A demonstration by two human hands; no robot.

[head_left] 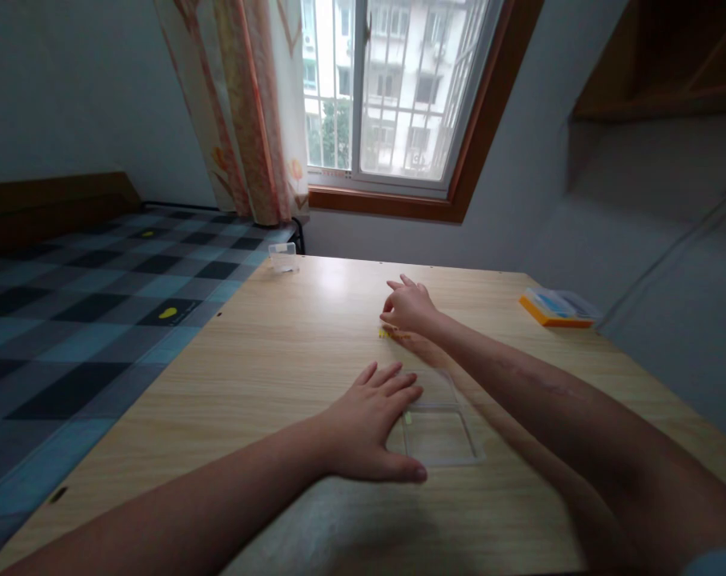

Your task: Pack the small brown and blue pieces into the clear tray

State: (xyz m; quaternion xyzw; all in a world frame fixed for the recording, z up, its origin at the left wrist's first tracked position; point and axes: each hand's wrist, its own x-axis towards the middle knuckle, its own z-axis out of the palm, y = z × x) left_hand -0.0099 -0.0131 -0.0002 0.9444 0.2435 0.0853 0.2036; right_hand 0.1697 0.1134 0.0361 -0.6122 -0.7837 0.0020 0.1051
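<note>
My left hand (371,428) lies flat and open on the wooden table (266,376), its fingers and thumb touching the left edge of a clear plastic box (438,424) that lies open and flat. My right hand (407,308) reaches farther out, fingers curled in a pinch at some small yellow pieces (387,334) on the tabletop. What the fingers hold, if anything, is too small to make out.
A small clear plastic container (282,256) stands at the table's far left corner. An orange and blue box (558,308) lies at the far right. A bed with a blue checked cover (86,312) adjoins the table's left edge. A window and curtain are behind.
</note>
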